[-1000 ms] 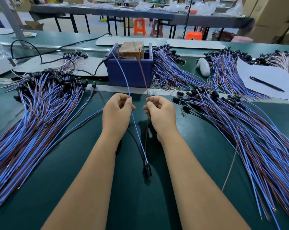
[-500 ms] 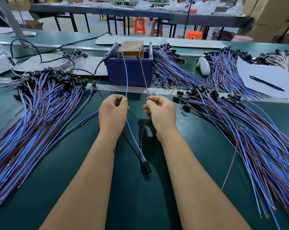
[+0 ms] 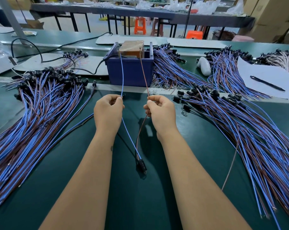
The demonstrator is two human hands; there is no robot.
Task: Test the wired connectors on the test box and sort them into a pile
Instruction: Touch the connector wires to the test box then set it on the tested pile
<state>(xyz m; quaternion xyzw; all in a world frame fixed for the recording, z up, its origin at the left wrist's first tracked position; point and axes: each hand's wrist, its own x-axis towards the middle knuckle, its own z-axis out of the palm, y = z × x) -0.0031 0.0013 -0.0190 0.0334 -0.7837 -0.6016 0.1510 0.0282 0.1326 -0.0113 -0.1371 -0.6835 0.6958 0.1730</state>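
Note:
My left hand pinches a blue wire and my right hand pinches a brown wire. Both wires run up to the brown test box that sits in a blue bin. Below my hands the two wires join at a black connector lying on the green table. A large pile of blue and brown wired connectors lies to the left. Another pile fans out to the right.
More wire bundles lie behind the metal strip. A white paper sheet with a black pen lies at the right. A white oval object sits beside it. A black cable runs to the bin. A loose brown wire trails at the right.
My hands have moved apart, spreading the two wires. The blue wire's top end has shifted right along the box, from its left corner onto the box top. The connector slid slightly toward the box.

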